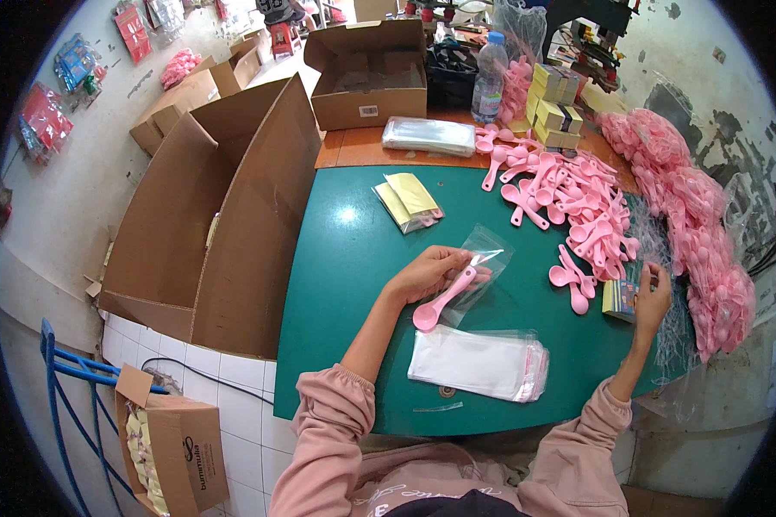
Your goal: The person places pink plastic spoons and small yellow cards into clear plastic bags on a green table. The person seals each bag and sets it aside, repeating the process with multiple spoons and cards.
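Nearest lies a clear strip point(438, 407), and just beyond it a bag stack point(466, 362) on the green table point(336, 284). Past that, the left hand point(444, 274) pinches a pink spoon point(445, 302) by its handle along with a clear bag point(493, 250); the film is so thin that I cannot tell whether the handle is inside it or over it. The right hand point(653, 295) is at the cards point(614, 299), its fingers curled in narrow; they cover part of the pile, and whether they grip a card cannot be told. The step in hand looks like bringing spoon, bag and card together; the next move seems to call for a light pinch on a single card and a steady hold on the slick film. Farther off, loose spoons point(564, 277) lie near a spoon heap point(569, 194) whose lower layers are buried. The yellow packets point(405, 203) overlap, partly hiding their contents. Wrapped bundles point(703, 250) blur under plastic at right, and at the top edge another person point(278, 10) is cut off.
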Available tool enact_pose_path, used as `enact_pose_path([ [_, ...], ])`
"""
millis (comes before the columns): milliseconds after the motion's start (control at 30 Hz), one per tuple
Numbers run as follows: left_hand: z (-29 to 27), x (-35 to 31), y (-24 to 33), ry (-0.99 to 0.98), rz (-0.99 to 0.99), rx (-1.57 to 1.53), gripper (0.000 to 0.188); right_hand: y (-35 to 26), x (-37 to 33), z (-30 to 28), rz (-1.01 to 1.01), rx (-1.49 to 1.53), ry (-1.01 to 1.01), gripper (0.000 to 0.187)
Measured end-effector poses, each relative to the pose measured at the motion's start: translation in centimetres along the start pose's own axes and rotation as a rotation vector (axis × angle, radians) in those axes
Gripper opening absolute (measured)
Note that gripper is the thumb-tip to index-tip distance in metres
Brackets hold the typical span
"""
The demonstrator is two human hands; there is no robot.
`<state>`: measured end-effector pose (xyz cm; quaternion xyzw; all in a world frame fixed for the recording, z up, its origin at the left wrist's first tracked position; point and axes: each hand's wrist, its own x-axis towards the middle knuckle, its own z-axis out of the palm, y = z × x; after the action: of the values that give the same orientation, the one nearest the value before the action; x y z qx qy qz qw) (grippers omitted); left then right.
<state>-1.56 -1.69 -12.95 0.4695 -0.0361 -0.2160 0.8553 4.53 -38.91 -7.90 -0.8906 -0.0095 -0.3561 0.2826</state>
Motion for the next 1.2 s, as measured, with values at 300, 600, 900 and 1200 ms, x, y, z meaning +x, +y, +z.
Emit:
enact_pose_path([
  [300, -0.4, 0.5, -0.4, -0.022, 0.032, -0.068, 0.037, -4.0, -3.4, -0.1, 0.024, 0.184, -0.367, 0.014],
  [600, 0.2, 0.0, 0.4, -0.042, 0.002, 0.002, 0.038, 5.0, -0.9, -2.2, -0.003, -0.558, -0.138, 0.030],
  [900, -0.2, 0.0, -0.2, -0.056, -0.022, -0.056, 0.036, 9.6, -0.1, -2.4, 0.224, -0.435, -0.331, 0.039],
  [1200, -0.1, 0.2, -0.2, -0.067, 0.001, -0.056, 0.035, 10.1, 0.5, -2.2, 0.118, -0.470, -0.140, 0.040],
])
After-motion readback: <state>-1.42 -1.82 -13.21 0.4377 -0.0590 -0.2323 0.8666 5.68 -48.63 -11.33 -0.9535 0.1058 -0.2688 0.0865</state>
